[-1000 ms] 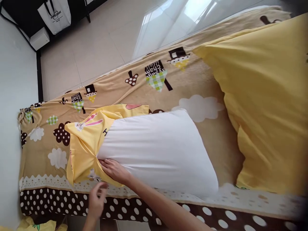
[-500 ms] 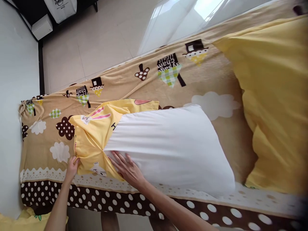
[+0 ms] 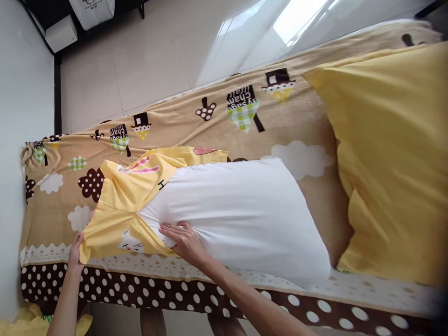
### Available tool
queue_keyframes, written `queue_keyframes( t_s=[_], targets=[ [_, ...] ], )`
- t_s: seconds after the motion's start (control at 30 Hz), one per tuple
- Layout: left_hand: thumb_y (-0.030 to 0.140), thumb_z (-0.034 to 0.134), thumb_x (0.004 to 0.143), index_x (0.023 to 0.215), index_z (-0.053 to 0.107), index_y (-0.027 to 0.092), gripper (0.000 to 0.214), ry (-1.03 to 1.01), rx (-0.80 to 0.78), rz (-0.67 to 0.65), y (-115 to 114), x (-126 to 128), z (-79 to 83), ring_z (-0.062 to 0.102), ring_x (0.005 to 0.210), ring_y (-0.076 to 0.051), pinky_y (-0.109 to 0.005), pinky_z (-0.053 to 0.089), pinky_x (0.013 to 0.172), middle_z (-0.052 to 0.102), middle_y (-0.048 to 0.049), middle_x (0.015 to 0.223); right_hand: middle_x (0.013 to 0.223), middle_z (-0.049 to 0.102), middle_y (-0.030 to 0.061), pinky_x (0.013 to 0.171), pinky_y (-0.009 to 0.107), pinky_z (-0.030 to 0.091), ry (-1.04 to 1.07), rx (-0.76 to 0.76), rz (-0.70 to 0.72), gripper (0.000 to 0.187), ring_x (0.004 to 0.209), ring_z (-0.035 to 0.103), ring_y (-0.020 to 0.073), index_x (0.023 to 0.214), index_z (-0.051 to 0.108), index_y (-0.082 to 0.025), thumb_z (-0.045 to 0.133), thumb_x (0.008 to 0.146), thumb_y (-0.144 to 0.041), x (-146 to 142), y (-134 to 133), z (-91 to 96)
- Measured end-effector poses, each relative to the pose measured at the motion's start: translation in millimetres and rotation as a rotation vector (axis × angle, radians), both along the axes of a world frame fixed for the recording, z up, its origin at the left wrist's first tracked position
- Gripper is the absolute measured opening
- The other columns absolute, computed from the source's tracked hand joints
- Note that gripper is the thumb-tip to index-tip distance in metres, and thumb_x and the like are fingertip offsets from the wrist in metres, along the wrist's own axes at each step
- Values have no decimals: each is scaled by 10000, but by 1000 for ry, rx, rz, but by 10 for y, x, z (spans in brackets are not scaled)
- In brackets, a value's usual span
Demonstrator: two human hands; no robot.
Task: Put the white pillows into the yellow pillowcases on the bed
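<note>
A white pillow [image 3: 241, 205] lies on the bed, its left end inside a yellow pillowcase [image 3: 122, 200] printed with rabbit and cat faces. My left hand [image 3: 76, 249] is closed on the near left corner of the pillowcase, pulling the cloth taut. Fingers extended, my right hand [image 3: 184, 238] presses flat on the pillow beside the pillowcase's edge. It holds nothing. Folds in the yellow cloth run between the pillow's end and my left hand.
A patterned beige sheet [image 3: 182, 121] covers the bed. To the right lies a large plain yellow cloth [image 3: 395, 163]. Beyond the bed are a tiled floor [image 3: 157, 60] and a white box [image 3: 61, 34]. A white wall [image 3: 24, 84] stands at the left.
My left hand has drawn the pillowcase corner left and toward me, stretching the cloth flatter. My right hand stays on the pillow, shifted slightly. The view has moved a little.
</note>
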State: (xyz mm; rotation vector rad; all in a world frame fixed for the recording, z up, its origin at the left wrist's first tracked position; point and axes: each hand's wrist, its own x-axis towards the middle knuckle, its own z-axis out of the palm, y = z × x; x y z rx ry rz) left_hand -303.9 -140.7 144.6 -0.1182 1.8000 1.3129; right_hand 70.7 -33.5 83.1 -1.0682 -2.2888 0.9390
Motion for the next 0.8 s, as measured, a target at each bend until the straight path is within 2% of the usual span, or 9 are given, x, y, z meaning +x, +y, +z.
queue_keyframes(
  t_s=[0.13,0.23,0.3,0.37,0.4,0.5,0.6,0.7,0.8],
  targets=[
    [403,792,609,777,655,207,292,198,-98,-47,-100,-139,34,682,726,-162,-259,553,650,713,15,784,1151,708,58,855,349,419,-65,-29,44,550,1057,666,201,1141,679,-232,515,672,3,-40,-61,-36],
    [496,671,700,854,692,262,280,263,-49,29,-486,-166,-21,695,838,-201,-318,560,698,738,-7,884,1176,695,67,856,351,421,-51,-35,39,596,1074,659,203,1166,668,-224,489,648,10,-47,-75,-36],
    [471,656,680,813,696,270,245,261,-46,30,-789,3,-147,703,874,-237,-360,561,709,743,-37,891,1172,696,71,853,349,424,-39,-40,24,588,1067,662,204,1161,672,-223,493,646,-4,-42,-63,-22],
    [359,723,597,853,711,258,275,151,-109,-76,-981,377,-332,701,932,-279,-389,558,736,741,-83,956,1162,701,71,848,344,428,-35,-51,13,585,1062,665,204,1151,679,-225,499,637,-12,-37,-39,0],
    [304,752,560,934,713,257,378,48,-145,-150,-1002,630,-433,692,974,-302,-404,555,756,729,-109,1031,1158,702,70,841,339,430,-36,-58,13,589,1063,665,202,1149,680,-227,498,632,-12,-34,-22,15],
    [333,773,608,1193,614,293,608,-130,-89,-315,-743,1499,-715,625,1135,-314,-417,539,839,617,-136,1295,1159,702,56,792,308,440,-66,-91,51,612,1078,659,190,1160,675,-235,489,624,-6,-20,57,85],
    [472,719,663,1235,574,287,618,-56,4,-302,-237,2188,-918,568,1214,-297,-437,522,920,600,-123,1318,1167,698,31,725,274,451,-121,-116,135,648,1100,649,180,1166,671,-240,474,598,2,2,193,192],
    [563,577,767,1226,577,248,557,32,51,-260,91,2466,-1010,539,1244,-261,-424,484,996,598,-138,1309,1192,684,21,707,257,464,-150,-113,222,640,1111,643,179,1165,670,-242,480,602,-4,12,346,304],
    [520,550,799,1210,583,195,525,107,47,-276,110,2477,-973,521,1258,-253,-434,451,1038,618,-154,1265,1190,687,28,712,249,480,-134,-85,281,591,1080,658,179,1153,679,-243,511,635,-15,-24,425,390]
  ],
)
